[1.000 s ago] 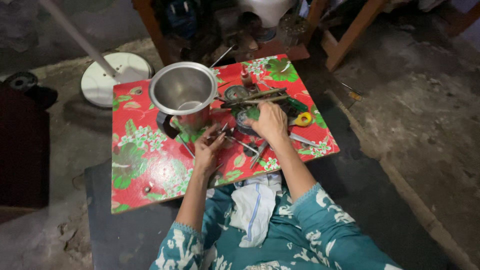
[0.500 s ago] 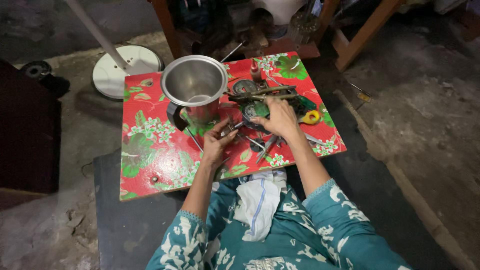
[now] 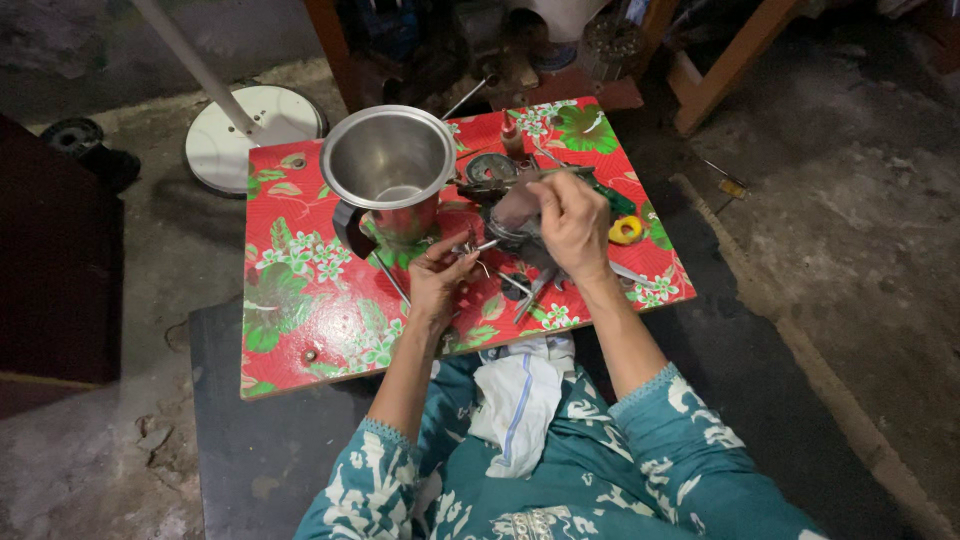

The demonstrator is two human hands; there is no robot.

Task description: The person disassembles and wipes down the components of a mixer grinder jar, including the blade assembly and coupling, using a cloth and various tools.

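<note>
A low table with a red floral cloth point(image 3: 300, 300) stands in front of me. On it stands an upright steel jar with a black handle point(image 3: 388, 170). My left hand point(image 3: 440, 282) pinches a small metal part just right of the jar's base. My right hand point(image 3: 572, 222) grips a dark round piece point(image 3: 512, 212) and holds it over several loose metal tools point(image 3: 530, 290). A white cloth point(image 3: 520, 395) lies on my lap.
A roll of yellow tape point(image 3: 626, 231) and a green-handled tool point(image 3: 612, 198) lie by my right hand. A white round base with a pole point(image 3: 250, 140) stands on the floor at the far left. Wooden furniture legs point(image 3: 720, 80) and clutter stand behind the table.
My right hand has lifted slightly with the dark piece, and my left hand has drawn closer to the jar's base. The view has shifted a little.
</note>
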